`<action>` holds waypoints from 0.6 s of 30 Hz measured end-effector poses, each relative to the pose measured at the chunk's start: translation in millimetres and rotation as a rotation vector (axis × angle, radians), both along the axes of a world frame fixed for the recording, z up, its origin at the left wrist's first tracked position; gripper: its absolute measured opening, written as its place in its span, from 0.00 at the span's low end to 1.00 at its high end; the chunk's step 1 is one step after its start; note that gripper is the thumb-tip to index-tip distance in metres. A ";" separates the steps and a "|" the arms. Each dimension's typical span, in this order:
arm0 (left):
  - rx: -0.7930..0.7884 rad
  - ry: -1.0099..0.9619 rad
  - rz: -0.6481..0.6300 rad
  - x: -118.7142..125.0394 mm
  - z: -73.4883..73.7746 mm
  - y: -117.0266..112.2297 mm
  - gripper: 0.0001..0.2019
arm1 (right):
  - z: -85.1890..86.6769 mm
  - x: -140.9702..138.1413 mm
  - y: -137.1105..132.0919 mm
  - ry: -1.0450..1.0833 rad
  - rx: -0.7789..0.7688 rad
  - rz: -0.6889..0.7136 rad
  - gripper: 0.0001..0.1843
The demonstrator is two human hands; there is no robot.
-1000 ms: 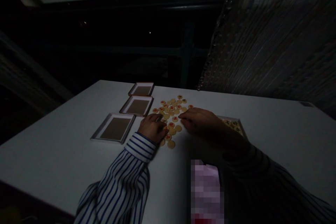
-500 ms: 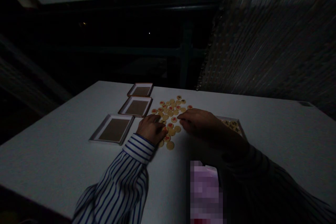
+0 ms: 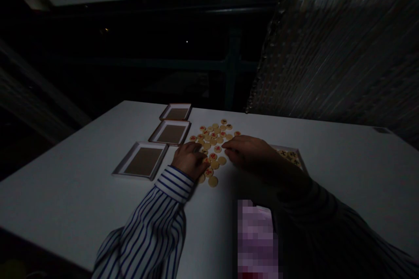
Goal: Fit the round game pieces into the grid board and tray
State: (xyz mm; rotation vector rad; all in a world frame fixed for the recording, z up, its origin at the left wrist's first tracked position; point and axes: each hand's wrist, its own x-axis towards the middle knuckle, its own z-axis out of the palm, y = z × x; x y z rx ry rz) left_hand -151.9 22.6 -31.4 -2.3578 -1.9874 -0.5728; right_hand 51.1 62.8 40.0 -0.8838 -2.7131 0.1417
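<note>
Discs (image 3: 213, 141), round and pale, lie in a loose cluster on the white desk (image 3: 81, 161), between the two hands and reaching beyond them toward the far edge. Some show red characters, a few black ones, and many are plain on top. The left hand (image 3: 188, 160) is bent over the cluster's left side, fingers curled and thumb held a little apart, partly covering several discs; whether it grips one cannot be told. The right hand (image 3: 250, 150) comes in from the other side, its fingertips narrowed together just beside a red-marked disc (image 3: 218, 149); whether anything is pinched there is too dark to tell. Another red-marked disc (image 3: 213, 156) sits between the hands, and a plain disc (image 3: 213, 181) lies nearest the wearer, below the left thumb.

Left of the cluster, three shallow trays stand in a slanting row: a near tray (image 3: 144, 161), a middle tray (image 3: 170, 134) and a far tray (image 3: 176, 114). Partly hidden behind the right wrist, a fourth tray (image 3: 284, 146) holds black-marked pieces (image 3: 292, 155).
</note>
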 end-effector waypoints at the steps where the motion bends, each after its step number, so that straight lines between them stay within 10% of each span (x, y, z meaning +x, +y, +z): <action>1: 0.009 -0.004 -0.004 -0.2 0.5 0.2 0.13 | 0.2 0.3 -0.1 0.000 0.000 -0.002 0.14; 18: 0.326 -0.074 -0.058 5.7 22.9 -5.4 0.12 | 2.9 1.3 -0.2 -0.023 0.010 -0.062 0.14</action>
